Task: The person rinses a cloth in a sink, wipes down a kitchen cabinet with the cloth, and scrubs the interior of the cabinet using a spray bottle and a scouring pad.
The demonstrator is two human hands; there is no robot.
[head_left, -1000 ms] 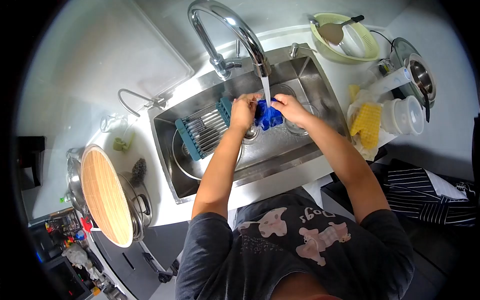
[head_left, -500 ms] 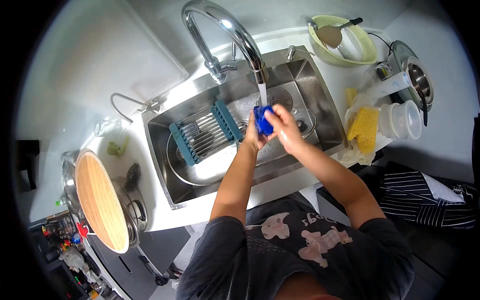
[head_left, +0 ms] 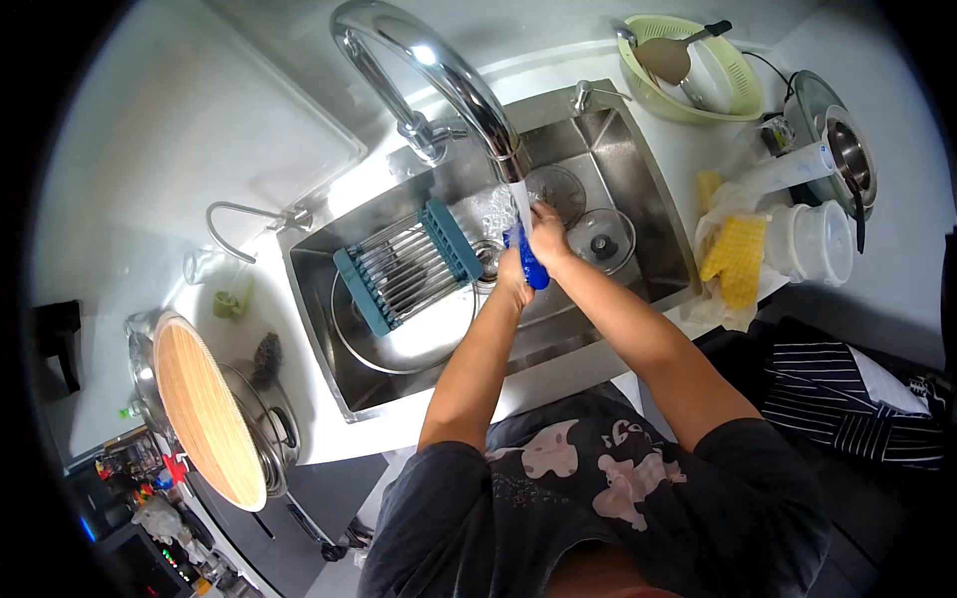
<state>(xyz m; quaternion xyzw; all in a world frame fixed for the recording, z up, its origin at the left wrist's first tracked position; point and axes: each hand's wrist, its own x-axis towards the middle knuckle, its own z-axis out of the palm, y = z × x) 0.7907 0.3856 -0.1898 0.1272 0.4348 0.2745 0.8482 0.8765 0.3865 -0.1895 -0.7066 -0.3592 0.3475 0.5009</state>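
Note:
Between my hands is a wet blue cloth-like item [head_left: 533, 271], bunched up under the running faucet [head_left: 508, 159]. My left hand [head_left: 512, 271] grips it from the left side, its fingers partly hidden by the item. On the other side my right hand [head_left: 546, 235] is closed on its upper right part, close to the water stream. Both hands are over the steel sink [head_left: 648, 179]. Water splashes just behind them. A teal-ended drain rack [head_left: 409, 264] lies to the left of my hands, and a round glass lid [head_left: 613, 239] rests in the sink to their right.
At the back right stands a green basket [head_left: 743, 85] with a spatula. Yellow cloth [head_left: 736, 261] and white tubs [head_left: 822, 242] sit on the right counter. A round wooden board [head_left: 204, 409] leans at the left, near a dark scrubber [head_left: 267, 359]. A small curved tap [head_left: 224, 224] stands behind.
My hands have shifted around the blue item, which went from spread out to bunched and now hangs longer and narrower. The right hand has moved up nearer the stream.

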